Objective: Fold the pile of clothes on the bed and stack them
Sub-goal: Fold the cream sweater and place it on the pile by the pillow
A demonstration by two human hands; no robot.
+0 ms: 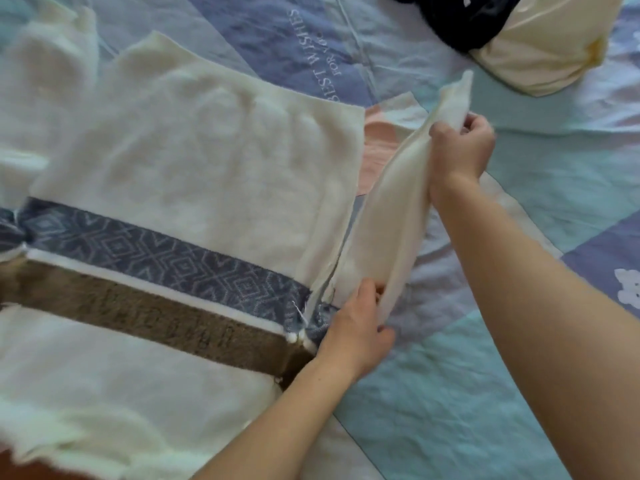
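Note:
A cream sweater [194, 161] with a blue patterned band and a brown band lies spread flat across the bed, filling the left half of the view. Its right sleeve [384, 223] is lifted off the quilt. My right hand [462, 150] grips that sleeve near its cuff end, raised above the bed. My left hand [356, 330] pinches the sleeve where it joins the body, at the end of the blue band. The sweater's left side runs out of view.
A patchwork quilt [485, 393] in teal, blue and lilac covers the bed. A pink cloth [379, 147] peeks out beside the sweater's hem. At the top right lie a dark navy garment [460, 19] and a pale yellow bundled garment [540, 53].

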